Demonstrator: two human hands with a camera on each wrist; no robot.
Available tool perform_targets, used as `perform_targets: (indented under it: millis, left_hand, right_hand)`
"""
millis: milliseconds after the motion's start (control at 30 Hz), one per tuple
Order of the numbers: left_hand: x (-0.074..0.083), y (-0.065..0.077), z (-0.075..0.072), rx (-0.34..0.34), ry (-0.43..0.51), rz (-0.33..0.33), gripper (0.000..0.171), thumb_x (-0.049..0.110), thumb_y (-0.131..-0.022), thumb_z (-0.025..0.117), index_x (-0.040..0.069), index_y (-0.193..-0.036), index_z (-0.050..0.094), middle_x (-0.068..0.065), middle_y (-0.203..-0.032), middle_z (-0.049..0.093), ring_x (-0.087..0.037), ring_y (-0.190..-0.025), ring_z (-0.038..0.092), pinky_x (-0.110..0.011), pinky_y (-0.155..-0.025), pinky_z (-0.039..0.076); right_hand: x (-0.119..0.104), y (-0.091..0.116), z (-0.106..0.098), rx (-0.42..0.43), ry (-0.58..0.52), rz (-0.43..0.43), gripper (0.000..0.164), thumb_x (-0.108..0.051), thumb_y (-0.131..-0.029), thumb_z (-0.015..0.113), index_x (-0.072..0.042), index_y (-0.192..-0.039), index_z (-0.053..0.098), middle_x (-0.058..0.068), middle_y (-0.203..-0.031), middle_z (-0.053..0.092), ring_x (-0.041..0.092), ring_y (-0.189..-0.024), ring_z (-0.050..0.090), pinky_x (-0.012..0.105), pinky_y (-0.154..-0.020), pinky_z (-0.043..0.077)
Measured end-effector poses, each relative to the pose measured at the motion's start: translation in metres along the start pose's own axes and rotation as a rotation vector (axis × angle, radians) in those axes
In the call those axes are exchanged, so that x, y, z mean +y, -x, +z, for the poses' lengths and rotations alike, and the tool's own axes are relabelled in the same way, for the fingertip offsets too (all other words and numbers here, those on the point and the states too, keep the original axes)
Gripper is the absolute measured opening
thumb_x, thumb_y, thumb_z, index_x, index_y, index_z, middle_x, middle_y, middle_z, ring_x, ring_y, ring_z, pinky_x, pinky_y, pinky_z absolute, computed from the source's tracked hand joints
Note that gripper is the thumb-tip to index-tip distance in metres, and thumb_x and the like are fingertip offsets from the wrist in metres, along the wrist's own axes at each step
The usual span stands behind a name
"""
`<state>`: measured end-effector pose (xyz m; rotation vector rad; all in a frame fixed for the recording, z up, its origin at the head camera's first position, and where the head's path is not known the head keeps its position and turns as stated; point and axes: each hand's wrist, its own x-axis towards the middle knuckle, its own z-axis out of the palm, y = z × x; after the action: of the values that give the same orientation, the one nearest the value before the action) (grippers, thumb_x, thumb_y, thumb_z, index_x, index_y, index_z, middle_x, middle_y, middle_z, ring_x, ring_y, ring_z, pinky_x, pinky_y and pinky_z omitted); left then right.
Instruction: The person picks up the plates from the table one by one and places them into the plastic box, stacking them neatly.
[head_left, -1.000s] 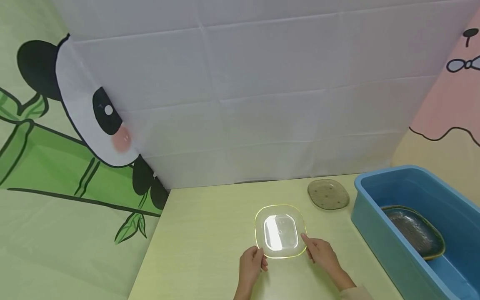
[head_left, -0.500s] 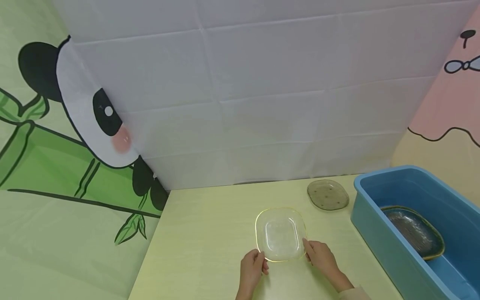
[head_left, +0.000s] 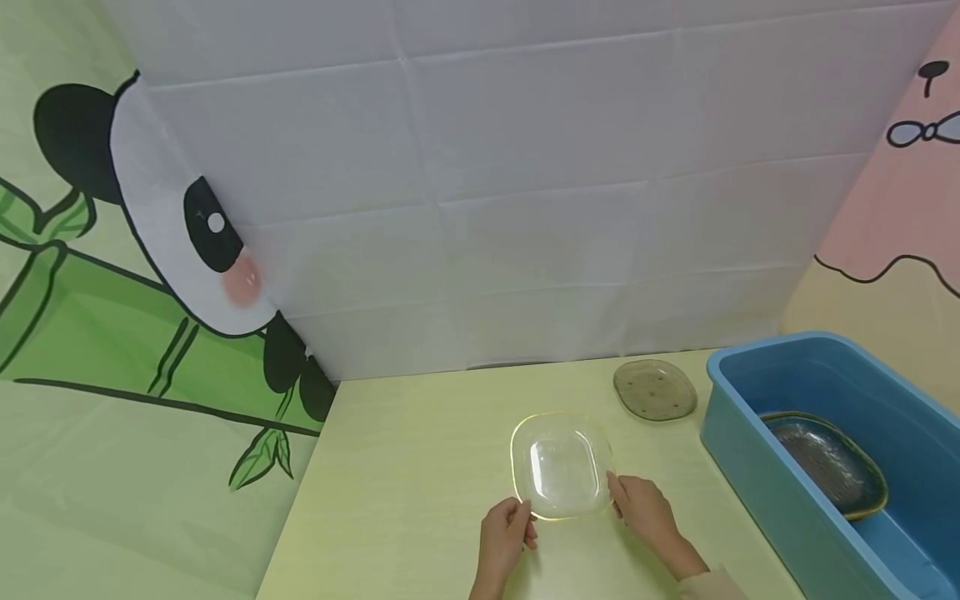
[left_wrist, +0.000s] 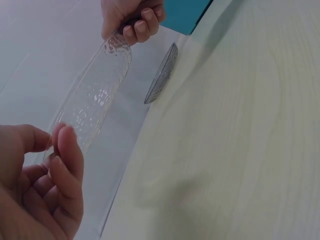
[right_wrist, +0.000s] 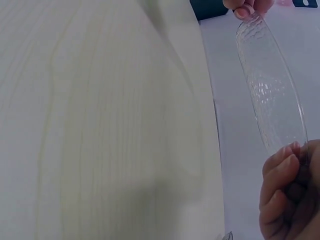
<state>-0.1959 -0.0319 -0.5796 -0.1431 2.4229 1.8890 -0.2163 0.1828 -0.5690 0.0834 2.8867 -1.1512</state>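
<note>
A clear, rounded-square plate with a thin yellow-gold rim is held above the table by both hands. My left hand pinches its near left corner between thumb and fingers. On the right edge, my right hand grips the rim, thumb on top. From the left wrist view, the plate appears nearly edge-on, its underside bumpy and textured, raised off the wood-grain surface. The right wrist view shows the same plate stretching between the two hands.
A greyish translucent plate lies on the pale yellow table at the back right. Beside it stands a blue plastic tub with a dark glossy dish inside. A white cloth backdrop hangs behind the table.
The plate tilts slightly, so the bright reflection on it has shrunk from a wide patch to a thin streak. Both hands keep their hold, shifting only a little.
</note>
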Motion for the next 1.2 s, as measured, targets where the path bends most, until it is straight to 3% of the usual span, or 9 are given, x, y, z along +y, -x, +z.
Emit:
perform_targets:
  millis: [600,1000,1200]
  left_hand:
    - [0.003,0.004,-0.006,-0.036,-0.037,0.031,0.032,0.029,-0.092,0.054,0.003,-0.076,0.063,-0.002,-0.056,0.061,-0.003,-0.042,0.052,-0.016,-0.040,0.039]
    - [-0.009,0.003,-0.019,-0.033,-0.078,-0.010,0.029,0.028,-0.091,0.055,0.003,-0.078,0.063,0.003,-0.055,0.057,-0.007,-0.046,0.052,-0.017,-0.042,0.040]
    - [-0.011,0.005,-0.021,-0.032,-0.077,-0.018,0.030,0.027,-0.091,0.055,0.002,-0.078,0.063,0.003,-0.055,0.056,-0.007,-0.045,0.052,-0.018,-0.042,0.040]
  right_hand:
    - [-0.011,-0.004,-0.025,0.014,0.099,-0.039,0.047,-0.030,-0.098,0.037,-0.013,-0.055,0.047,-0.004,-0.050,0.044,0.010,-0.045,0.039,0.025,-0.045,0.030]
    - [-0.032,-0.010,-0.063,0.081,0.155,-0.111,0.047,-0.030,-0.099,0.035,-0.012,-0.058,0.048,-0.003,-0.051,0.045,0.011,-0.046,0.039,0.026,-0.044,0.030]
    - [-0.049,-0.016,-0.093,0.132,0.200,-0.192,0.047,-0.028,-0.100,0.035,-0.012,-0.058,0.048,-0.002,-0.050,0.046,0.012,-0.044,0.038,0.026,-0.044,0.029]
